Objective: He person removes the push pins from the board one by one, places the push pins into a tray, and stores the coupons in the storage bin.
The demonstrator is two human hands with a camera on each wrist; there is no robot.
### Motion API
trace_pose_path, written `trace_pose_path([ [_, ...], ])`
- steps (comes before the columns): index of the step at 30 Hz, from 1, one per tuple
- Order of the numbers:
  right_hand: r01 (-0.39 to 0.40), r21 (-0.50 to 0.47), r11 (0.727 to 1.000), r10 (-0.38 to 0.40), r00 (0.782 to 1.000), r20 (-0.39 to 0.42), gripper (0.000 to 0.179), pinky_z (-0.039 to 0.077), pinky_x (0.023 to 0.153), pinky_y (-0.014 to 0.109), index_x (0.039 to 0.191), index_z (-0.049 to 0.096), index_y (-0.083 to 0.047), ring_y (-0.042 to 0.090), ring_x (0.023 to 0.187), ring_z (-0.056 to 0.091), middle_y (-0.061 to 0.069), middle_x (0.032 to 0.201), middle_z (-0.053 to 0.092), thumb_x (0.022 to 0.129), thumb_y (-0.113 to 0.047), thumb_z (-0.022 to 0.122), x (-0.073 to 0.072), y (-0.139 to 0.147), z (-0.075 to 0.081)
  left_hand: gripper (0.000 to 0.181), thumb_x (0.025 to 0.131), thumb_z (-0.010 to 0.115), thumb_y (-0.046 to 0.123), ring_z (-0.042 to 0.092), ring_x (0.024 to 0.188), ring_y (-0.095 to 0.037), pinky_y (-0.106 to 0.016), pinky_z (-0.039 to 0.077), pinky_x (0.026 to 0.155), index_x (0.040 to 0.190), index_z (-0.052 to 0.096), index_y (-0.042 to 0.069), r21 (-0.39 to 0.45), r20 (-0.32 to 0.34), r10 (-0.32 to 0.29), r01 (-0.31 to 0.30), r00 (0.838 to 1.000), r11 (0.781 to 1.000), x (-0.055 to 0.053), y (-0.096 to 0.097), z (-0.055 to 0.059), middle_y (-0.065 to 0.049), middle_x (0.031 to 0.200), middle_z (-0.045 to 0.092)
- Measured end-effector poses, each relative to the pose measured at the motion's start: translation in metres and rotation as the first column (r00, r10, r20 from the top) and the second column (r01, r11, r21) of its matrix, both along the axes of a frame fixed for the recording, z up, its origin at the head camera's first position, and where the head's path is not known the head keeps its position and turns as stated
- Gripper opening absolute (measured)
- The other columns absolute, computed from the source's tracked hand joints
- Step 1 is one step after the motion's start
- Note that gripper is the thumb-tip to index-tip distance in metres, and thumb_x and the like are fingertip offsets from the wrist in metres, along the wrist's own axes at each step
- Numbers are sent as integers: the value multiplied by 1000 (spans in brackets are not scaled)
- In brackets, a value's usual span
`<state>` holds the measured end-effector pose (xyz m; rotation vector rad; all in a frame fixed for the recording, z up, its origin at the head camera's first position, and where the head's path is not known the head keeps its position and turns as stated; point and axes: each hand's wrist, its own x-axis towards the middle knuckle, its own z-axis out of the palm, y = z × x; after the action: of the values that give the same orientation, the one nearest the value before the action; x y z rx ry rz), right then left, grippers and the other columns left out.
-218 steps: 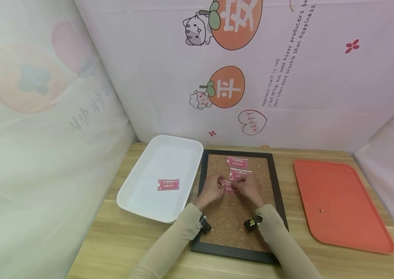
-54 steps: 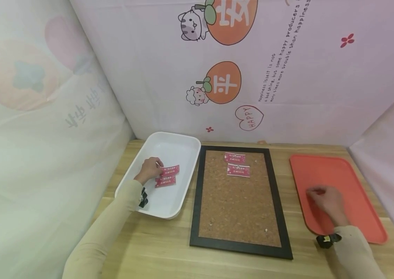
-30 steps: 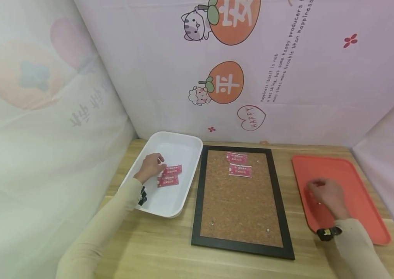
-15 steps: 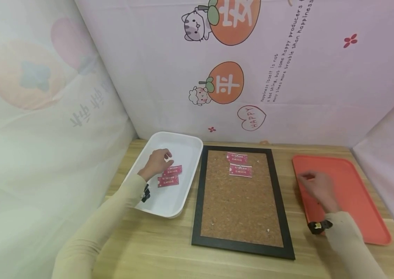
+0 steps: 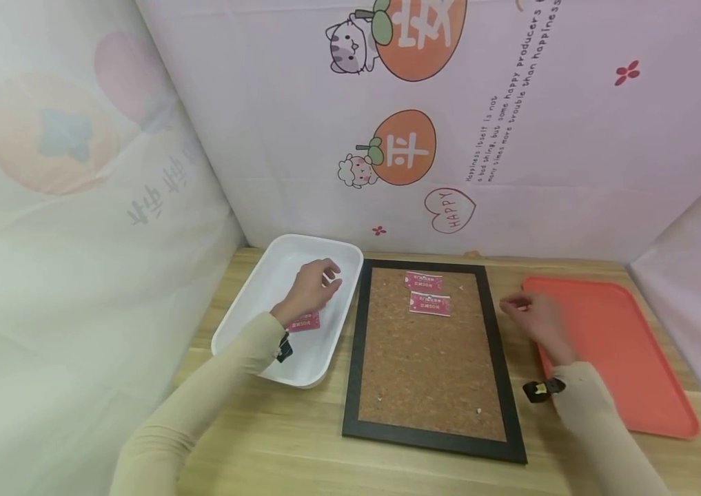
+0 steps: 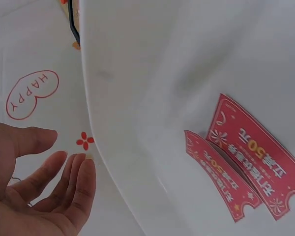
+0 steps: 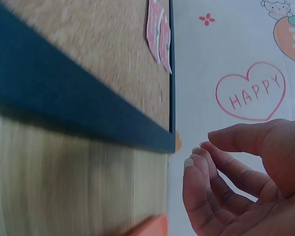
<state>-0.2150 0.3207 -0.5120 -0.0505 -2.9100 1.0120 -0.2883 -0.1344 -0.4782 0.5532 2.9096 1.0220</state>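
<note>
My left hand [image 5: 313, 284] is above the white tray [image 5: 221, 337], its fingers loosely bent and nothing between them. Beneath it lie two red paper coupons, a front one [image 6: 258, 157] and a second [image 6: 221, 172] overlapping it. In the head view that hand covers part of them. My right hand [image 5: 536, 318] hovers between the corkboard [image 5: 427, 372] and the orange-red tray [image 5: 629, 358]. Its thumb and bent fingers come close together, with nothing visible between them. At the corkboard's top, an upper coupon [image 5: 423, 281] and a lower coupon [image 5: 429, 304] hang one under the other.
A black frame [image 5: 356, 375] borders the corkboard, with small pins near its corners, such as a lower right pin [image 5: 479, 410]. Everything lies on a wooden table [image 5: 263, 434]. Printed cloth walls [image 5: 511, 227] close in the back and both sides.
A third coupon, between both hands on the board at first, now lies in the white tray. Lately my left hand has lifted off the coupons rightward, and my right hand has moved left off the red tray.
</note>
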Motion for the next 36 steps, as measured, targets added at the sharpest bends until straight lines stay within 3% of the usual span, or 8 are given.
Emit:
trace_pose_path([
  [4,-15,-13,1000,15,999,-31,29,52,66,27,117,73,2,41,99,71,27,113,74,102,-22,66,-5,-8,-2,27,98,69,14,72,99,-28,-37,62,87,121,67,1,15,-17,-45,45,999,999,0,19,1,-15,110,74],
  [10,-43,-131,990,49,998,46,31,62,63,31,122,69,5,37,91,74,31,117,71,104,-19,62,-9,-24,-2,29,99,68,15,71,104,-28,-38,60,92,124,66,-1,-17,-20,-110,109,994,994,1,47,1,-17,114,73],
  [14,-66,-156,986,73,997,39,30,61,59,28,121,69,9,36,83,74,33,111,70,104,-14,59,-15,-34,-2,31,100,66,14,70,107,-29,-39,60,93,127,65,-1,-36,-10,-143,142,990,989,4,65,5,-19,119,72],
  [20,-67,-108,992,70,997,30,27,52,65,27,119,71,5,31,90,67,29,114,71,102,-13,62,-20,-47,-4,35,99,66,13,69,112,-28,-38,60,95,132,63,2,-28,40,-139,140,990,990,10,87,5,-17,123,70],
  [24,-66,-129,989,72,997,42,28,50,69,27,120,70,5,32,96,65,29,117,71,101,-14,62,-24,-53,-9,40,99,65,14,68,116,-31,-40,61,96,136,60,0,4,81,-146,146,986,989,11,99,1,-19,126,69],
  [31,-80,-174,981,96,992,80,31,55,77,32,123,69,4,36,105,66,28,121,70,102,-17,61,-34,-65,-14,44,101,65,22,69,118,-30,-42,60,98,139,60,1,22,125,-123,121,984,992,6,116,-10,-18,129,69],
  [36,-88,-223,971,120,984,131,34,58,81,33,127,67,3,33,106,69,26,120,71,103,-19,60,-42,-74,-18,42,99,65,15,69,118,-31,-41,60,98,136,61,-2,40,117,-143,139,983,990,2,124,-18,-21,132,68],
])
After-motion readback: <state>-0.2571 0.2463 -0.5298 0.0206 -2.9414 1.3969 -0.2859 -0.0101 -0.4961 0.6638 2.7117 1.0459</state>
